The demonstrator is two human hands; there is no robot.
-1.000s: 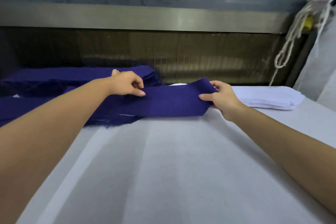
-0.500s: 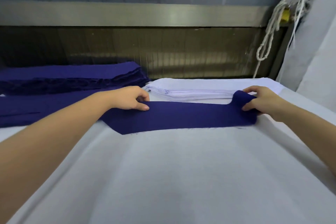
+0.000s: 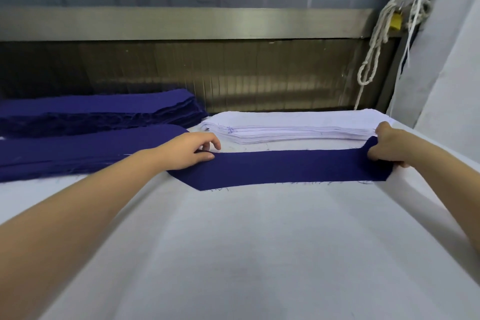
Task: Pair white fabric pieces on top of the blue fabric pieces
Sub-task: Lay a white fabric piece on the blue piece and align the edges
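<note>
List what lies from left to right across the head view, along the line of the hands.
stacked blue pieces → left hand → blue strip → right hand. The white stack is left out, because it lies behind the strip.

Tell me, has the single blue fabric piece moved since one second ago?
Yes. The blue fabric piece has moved right, off the blue stack, and now lies along the front of the white stack.

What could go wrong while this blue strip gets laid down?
The right hand grips the blue strip with its end bunched upward; released like that, it may stay folded and misalign the pair. Loose threads along its near edge could get trapped under a piece from the white stack.
</note>
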